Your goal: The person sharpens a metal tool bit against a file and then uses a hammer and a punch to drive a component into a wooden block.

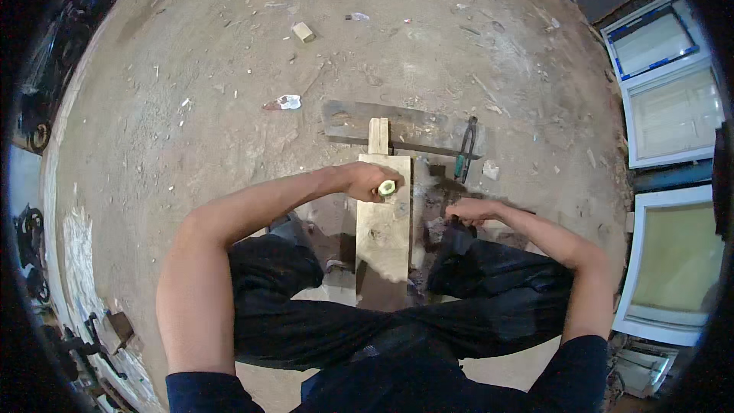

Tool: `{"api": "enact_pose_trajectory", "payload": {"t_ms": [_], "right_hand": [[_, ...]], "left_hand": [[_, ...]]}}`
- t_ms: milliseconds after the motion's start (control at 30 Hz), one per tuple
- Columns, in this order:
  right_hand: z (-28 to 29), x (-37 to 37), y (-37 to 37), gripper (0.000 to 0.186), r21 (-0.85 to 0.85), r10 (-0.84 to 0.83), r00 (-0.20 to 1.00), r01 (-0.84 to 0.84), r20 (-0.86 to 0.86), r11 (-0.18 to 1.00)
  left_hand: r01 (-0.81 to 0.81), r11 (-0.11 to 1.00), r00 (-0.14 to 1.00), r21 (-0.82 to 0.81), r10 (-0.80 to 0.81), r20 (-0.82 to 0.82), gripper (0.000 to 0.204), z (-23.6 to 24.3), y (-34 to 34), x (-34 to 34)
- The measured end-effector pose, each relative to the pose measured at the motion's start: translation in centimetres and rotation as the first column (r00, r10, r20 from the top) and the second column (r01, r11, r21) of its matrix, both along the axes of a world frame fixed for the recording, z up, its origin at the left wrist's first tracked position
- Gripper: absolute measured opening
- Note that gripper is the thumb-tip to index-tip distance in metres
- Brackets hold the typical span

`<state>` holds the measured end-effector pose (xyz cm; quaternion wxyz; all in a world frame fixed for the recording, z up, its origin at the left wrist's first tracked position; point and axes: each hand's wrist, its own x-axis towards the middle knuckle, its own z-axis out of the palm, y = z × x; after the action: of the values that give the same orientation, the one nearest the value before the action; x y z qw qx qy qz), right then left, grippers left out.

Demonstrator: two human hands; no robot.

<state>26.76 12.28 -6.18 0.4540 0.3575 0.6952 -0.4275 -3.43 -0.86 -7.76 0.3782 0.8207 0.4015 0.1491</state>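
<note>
My left hand (365,182) is wrapped round an upright handle with a pale yellow-green end (387,188), seen end-on. The rest of that tool is hidden beneath the hand. It stands over a light wooden board (382,245) lying lengthwise between my legs. At the board's far end a narrow wooden piece (378,136) sticks out. My right hand (470,212) is closed beside my right knee, right of the board. What it holds, if anything, blends into the dark area below.
A weathered plank (405,126) lies crosswise beyond the board, with green-handled pincers (466,149) at its right end. Farther off are a small wood block (303,32) and litter (287,102). White-framed windows (664,260) stand along the right; dark metalwork (34,248) lines the left.
</note>
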Motion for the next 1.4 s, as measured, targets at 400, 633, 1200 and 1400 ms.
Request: {"api": "enact_pose_trajectory", "payload": {"t_ms": [400,633,1200,1400], "right_hand": [[10.0,-7.1,-2.1,0.067,-0.535,-0.763,0.518,0.547,-0.388,0.644],[10.2,-8.7,-2.0,0.052,-0.491,-0.637,0.506,0.406,-0.582,0.771],[9.2,-10.9,-2.8,0.034,0.047,-0.179,0.437,0.458,-0.881,0.888],[8.9,-11.5,-3.9,0.038,0.379,0.167,0.639,0.210,-0.751,0.901]], "left_hand": [[-0.170,0.969,0.977,-0.179,0.189,0.098,0.023,-2.9,0.9,0.7],[-0.172,0.970,0.970,-0.171,0.197,0.145,0.024,-3.3,1.0,1.2],[-0.158,0.979,0.965,-0.131,0.181,0.191,0.022,-4.2,0.9,0.6],[-0.131,0.974,0.979,-0.186,0.157,0.131,0.026,-3.7,0.5,0.3]]}}
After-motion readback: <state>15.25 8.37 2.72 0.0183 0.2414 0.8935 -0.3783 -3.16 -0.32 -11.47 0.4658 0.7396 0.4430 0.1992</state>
